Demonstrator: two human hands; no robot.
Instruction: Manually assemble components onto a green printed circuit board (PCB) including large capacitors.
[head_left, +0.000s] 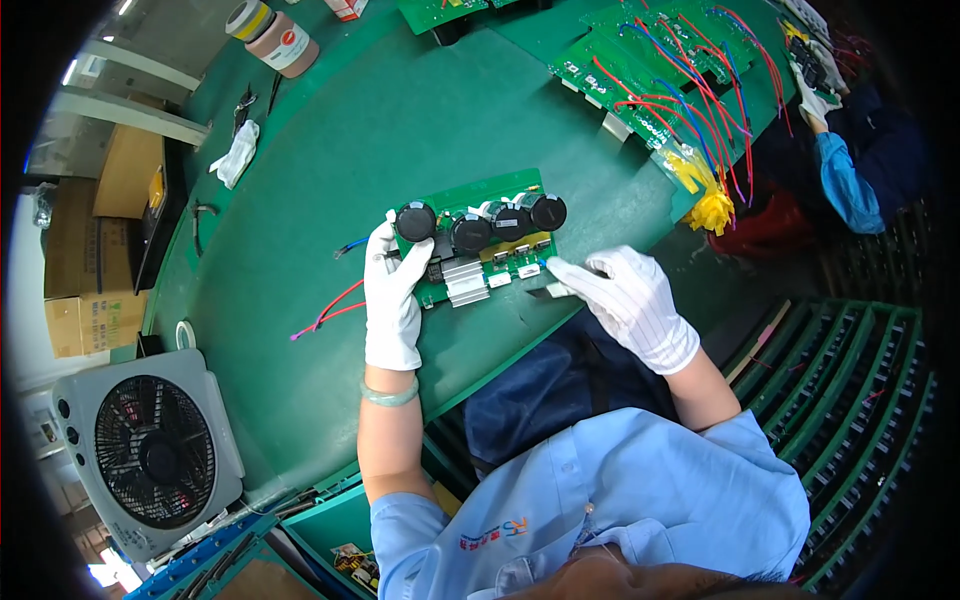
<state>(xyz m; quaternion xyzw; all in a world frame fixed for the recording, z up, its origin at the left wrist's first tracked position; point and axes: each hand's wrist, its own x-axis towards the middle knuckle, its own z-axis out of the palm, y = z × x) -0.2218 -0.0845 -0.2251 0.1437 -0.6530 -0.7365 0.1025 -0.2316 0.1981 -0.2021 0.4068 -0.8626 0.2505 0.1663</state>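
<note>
My left hand (393, 305), in a white glove, grips the left end of a green circuit board (478, 196) and keeps it tilted over the bench. Several round black capacitors (470, 233) stand in a row on the board, with a finned silver heatsink (466, 282) below them. Red and blue wires (335, 312) trail out to the left of that hand. Close to the board's right edge, my gloved right hand (632, 308) is closed around a small pale tool (562, 289) with a flat dark tip. Its exact kind is unclear.
Wired circuit boards (640, 75) are stacked at the far right, near a co-worker's gloved hand (815, 98). Brown bottle (283, 47), white cloth (236, 155) and pliers (200, 225) lie along the left side. A grey fan (155, 450) stands at lower left, green racks (840, 400) at right.
</note>
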